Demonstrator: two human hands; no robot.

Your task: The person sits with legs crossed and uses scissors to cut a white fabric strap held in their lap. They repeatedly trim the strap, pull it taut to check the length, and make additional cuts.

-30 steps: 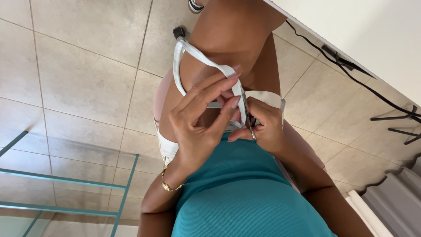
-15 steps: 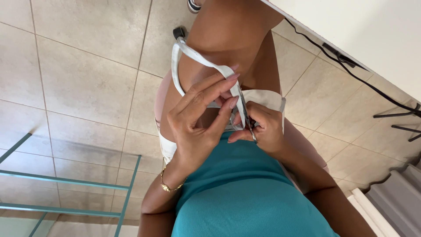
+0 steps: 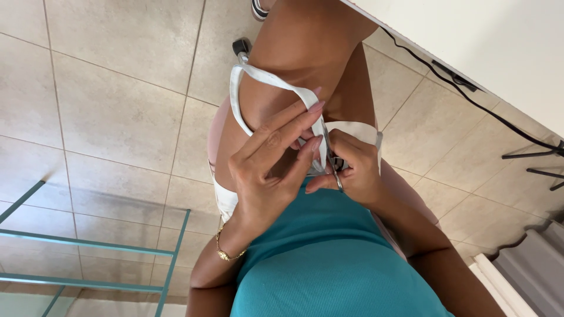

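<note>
I look down at my lap over a teal top. A white fabric strap [image 3: 265, 77] arcs in a loop over my thigh. My left hand [image 3: 267, 173], with a gold bracelet on the wrist, pinches the strap between its fingertips at the near end of the loop. My right hand [image 3: 354, 171] touches the left and grips the strap's other flat end [image 3: 359, 130]. Between its fingers is a small thin metal piece [image 3: 337, 176]; I cannot tell what it is. The spot where the two strap ends meet is hidden by my fingers.
Beige floor tiles [image 3: 111, 100] lie below. A glass table with a teal frame [image 3: 88, 243] stands at lower left. A black cable [image 3: 470, 97] runs along the white wall base at upper right, near black stand legs [image 3: 537, 164]. A shoe tip [image 3: 258, 9] shows at the top.
</note>
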